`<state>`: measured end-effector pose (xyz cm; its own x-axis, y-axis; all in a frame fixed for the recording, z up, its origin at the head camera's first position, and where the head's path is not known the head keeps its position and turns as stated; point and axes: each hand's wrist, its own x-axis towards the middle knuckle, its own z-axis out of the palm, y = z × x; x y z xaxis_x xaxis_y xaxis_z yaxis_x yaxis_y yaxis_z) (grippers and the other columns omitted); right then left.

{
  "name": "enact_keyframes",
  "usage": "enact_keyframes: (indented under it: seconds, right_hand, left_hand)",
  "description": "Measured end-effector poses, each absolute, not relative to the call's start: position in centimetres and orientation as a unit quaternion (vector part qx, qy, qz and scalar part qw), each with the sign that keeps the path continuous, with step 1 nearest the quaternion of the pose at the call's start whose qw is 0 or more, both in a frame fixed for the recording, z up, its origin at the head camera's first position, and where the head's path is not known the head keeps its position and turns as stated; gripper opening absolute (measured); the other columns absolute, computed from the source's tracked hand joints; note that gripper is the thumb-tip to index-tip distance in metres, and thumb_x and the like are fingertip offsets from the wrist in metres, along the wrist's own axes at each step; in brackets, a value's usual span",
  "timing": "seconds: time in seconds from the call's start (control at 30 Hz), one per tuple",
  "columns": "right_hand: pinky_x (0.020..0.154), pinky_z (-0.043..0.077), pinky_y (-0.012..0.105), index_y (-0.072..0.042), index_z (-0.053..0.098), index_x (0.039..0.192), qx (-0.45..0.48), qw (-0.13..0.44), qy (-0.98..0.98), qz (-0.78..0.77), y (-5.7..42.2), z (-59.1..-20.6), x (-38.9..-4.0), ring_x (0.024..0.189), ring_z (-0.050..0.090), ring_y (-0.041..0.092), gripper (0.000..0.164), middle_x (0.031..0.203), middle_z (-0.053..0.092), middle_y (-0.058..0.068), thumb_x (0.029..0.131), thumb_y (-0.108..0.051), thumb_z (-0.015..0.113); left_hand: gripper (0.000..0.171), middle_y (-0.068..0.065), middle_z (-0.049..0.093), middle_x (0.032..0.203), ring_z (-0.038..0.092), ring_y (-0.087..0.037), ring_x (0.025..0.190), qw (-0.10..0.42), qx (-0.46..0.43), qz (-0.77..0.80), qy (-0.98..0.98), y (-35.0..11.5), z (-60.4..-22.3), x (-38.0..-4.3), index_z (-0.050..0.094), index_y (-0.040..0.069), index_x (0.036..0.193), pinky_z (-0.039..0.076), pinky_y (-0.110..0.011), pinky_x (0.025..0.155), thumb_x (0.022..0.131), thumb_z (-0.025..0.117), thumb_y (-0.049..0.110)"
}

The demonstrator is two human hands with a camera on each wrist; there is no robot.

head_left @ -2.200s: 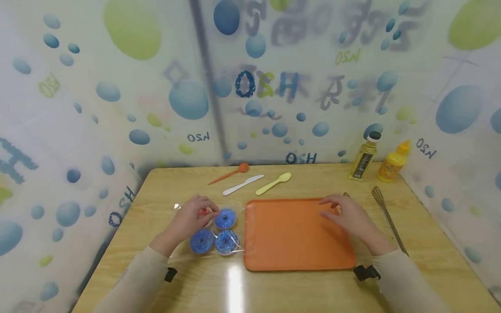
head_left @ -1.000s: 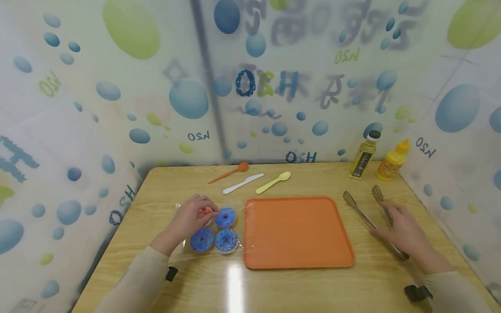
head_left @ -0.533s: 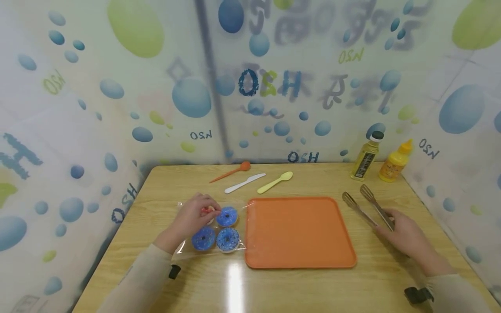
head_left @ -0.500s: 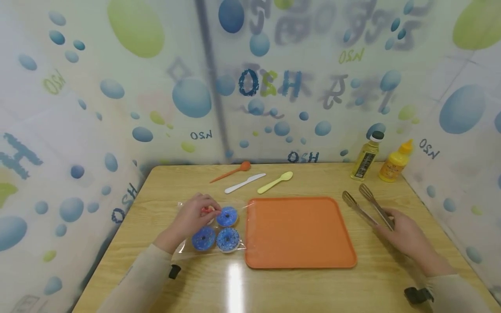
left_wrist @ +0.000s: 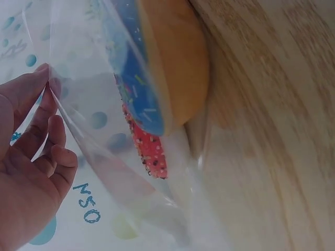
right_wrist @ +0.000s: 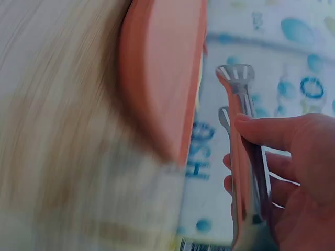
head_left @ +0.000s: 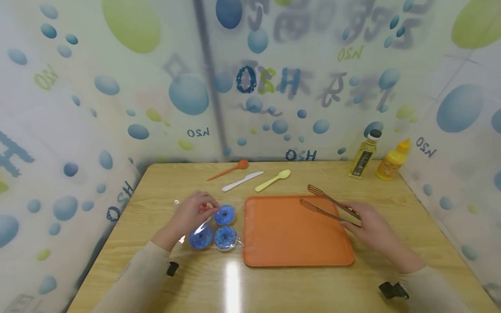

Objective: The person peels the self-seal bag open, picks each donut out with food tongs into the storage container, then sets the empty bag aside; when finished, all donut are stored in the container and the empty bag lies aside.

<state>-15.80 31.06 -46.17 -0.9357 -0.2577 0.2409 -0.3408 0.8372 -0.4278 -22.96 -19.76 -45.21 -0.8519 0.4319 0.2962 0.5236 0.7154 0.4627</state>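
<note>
My left hand (head_left: 190, 216) pinches the edge of a clear plastic bag (left_wrist: 86, 138) between thumb and index finger, lifting the film. Inside or under the film sit blue sprinkled donuts (head_left: 225, 238) and a red sprinkled donut (left_wrist: 148, 151), the red one mostly hidden by the hand in the head view. In my right hand (head_left: 372, 228) is a pair of metal tongs (head_left: 319, 210), fingers and thumb around the two arms, slotted ends apart and pointing left. The tongs hang over the right part of an orange tray (head_left: 293, 237), with nothing between their ends.
Behind the bag and tray lie an orange spoon (head_left: 231, 169), a white knife (head_left: 242, 181) and a yellow spoon (head_left: 272, 181). An oil bottle (head_left: 362, 156) and a yellow squeeze bottle (head_left: 392, 161) stand at the back right. Patterned walls enclose the table (head_left: 407, 204).
My right hand went right to the tongs, took hold of them from the table, and brought them left over the tray. The left hand stays at the bag.
</note>
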Motion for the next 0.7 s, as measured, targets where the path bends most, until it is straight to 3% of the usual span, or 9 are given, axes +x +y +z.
enact_keyframes:
  seconds: [0.3,0.7]
  right_hand:
    - [0.092,0.057,0.052,-0.017,0.068,0.136,0.239,0.071,-0.94,0.233,23.8,-45.3,-15.4,0.115,0.067,0.028,0.049,0.125,0.073,0.004,0.089,-0.018,0.082]
    - [0.098,0.055,0.049,-0.017,0.066,0.137,0.282,0.046,-0.94,0.185,17.9,-44.5,-16.7,0.118,0.067,0.025,0.049,0.129,0.072,0.003,0.091,-0.024,0.081]
  left_hand:
    - [0.005,0.008,0.072,0.099,0.061,-0.019,0.094,0.077,-0.274,-0.286,-0.915,-19.8,-44.8,-23.0,0.079,0.016,0.094,0.055,-0.041,0.081,0.093,0.079,0.021]
    - [0.002,0.006,0.073,0.098,0.062,-0.018,0.097,0.098,-0.293,-0.28,-0.909,-19.8,-44.4,-22.9,0.079,0.019,0.092,0.054,-0.041,0.085,0.091,0.08,0.017]
